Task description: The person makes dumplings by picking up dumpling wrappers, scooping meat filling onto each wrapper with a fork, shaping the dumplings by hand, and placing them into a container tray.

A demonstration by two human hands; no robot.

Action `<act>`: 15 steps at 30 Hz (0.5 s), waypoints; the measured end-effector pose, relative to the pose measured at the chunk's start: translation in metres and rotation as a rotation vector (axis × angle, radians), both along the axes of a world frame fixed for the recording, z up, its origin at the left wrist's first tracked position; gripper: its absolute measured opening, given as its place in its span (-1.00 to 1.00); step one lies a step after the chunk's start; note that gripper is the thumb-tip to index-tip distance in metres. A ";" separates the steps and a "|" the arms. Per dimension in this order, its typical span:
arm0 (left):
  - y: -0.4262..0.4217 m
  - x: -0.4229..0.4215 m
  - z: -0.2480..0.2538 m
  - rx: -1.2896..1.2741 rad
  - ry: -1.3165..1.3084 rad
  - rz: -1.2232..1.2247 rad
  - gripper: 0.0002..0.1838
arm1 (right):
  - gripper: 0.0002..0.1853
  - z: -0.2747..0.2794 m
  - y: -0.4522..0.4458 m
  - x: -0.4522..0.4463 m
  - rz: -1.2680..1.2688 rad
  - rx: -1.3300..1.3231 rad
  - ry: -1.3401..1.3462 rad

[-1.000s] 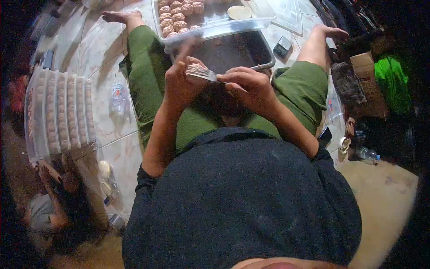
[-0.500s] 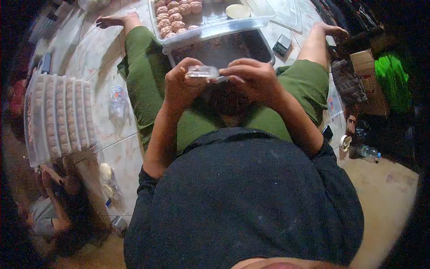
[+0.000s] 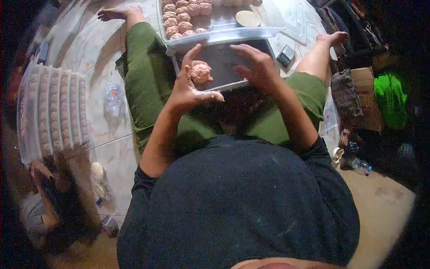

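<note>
A pinkish, lumpy ball [image 3: 201, 72] rests against the fingers of my left hand [image 3: 184, 89]. Its index finger and thumb are spread wide around the ball, and pale residue sticks to the thumb. My right hand [image 3: 260, 67] hovers to the right with fingers apart and nothing in them. Both hands are over a dark tray [image 3: 228, 58] between my legs. Just beyond, a clear plastic box [image 3: 224, 34] contains several similar lumpy balls [image 3: 182, 18] on its left side and a pale round disc [image 3: 247, 19].
Stacked clear containers [image 3: 53, 112] full of balls stand at left, near another person's arm [image 3: 51, 213]. A plastic packet [image 3: 114, 98] lies on the tiles. A small grey device [image 3: 285, 55] sits by my right leg. At right are a cardboard box [image 3: 365, 98], bright green material [image 3: 389, 98] and a bottle [image 3: 359, 166].
My hands have moved apart, the left opening out around a lumpy ball. The small clear round piece they held between them is no longer visible. The view has shifted slightly.
</note>
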State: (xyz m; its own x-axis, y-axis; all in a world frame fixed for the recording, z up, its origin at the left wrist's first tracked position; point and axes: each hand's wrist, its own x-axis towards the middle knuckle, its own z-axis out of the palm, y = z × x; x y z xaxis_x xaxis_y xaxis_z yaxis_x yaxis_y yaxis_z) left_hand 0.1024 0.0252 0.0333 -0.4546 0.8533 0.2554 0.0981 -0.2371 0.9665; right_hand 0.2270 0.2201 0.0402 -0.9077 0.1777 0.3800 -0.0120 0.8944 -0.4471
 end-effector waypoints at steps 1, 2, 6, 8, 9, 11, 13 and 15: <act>0.000 -0.002 -0.005 -0.013 -0.070 -0.021 0.09 | -0.38 0.012 -0.020 -0.008 0.035 -0.126 0.023; 0.000 -0.005 -0.009 -0.026 -0.138 -0.045 0.21 | -0.35 0.019 -0.038 -0.016 0.067 -0.253 0.046; -0.001 -0.002 -0.005 -0.144 -0.146 -0.055 0.45 | -0.21 0.021 -0.072 -0.034 0.102 -0.288 0.008; -0.004 -0.007 -0.010 -0.195 0.003 -0.054 0.45 | -0.21 0.021 -0.074 -0.037 0.088 -0.352 -0.073; -0.006 -0.009 -0.007 -0.202 0.003 -0.054 0.42 | -0.21 0.020 -0.072 -0.040 0.080 -0.384 -0.116; -0.007 -0.015 -0.007 -0.163 -0.129 -0.033 0.16 | -0.23 0.022 -0.057 -0.044 0.118 -0.645 -0.098; -0.011 -0.030 -0.015 -0.183 -0.252 -0.005 -0.15 | -0.26 0.028 -0.031 -0.051 0.209 -0.749 -0.007; -0.017 -0.048 -0.020 -0.071 -0.357 -0.008 -0.63 | -0.24 0.041 0.005 -0.065 0.122 -0.653 -0.014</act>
State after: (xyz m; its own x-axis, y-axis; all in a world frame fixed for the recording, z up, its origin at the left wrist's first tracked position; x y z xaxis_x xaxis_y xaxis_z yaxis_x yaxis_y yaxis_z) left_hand 0.0540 0.0085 0.0129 -0.4977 0.8670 0.0219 -0.2498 -0.1675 0.9537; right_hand 0.1621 0.2250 0.0813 -0.9401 0.2627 0.2172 -0.0865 0.4326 -0.8974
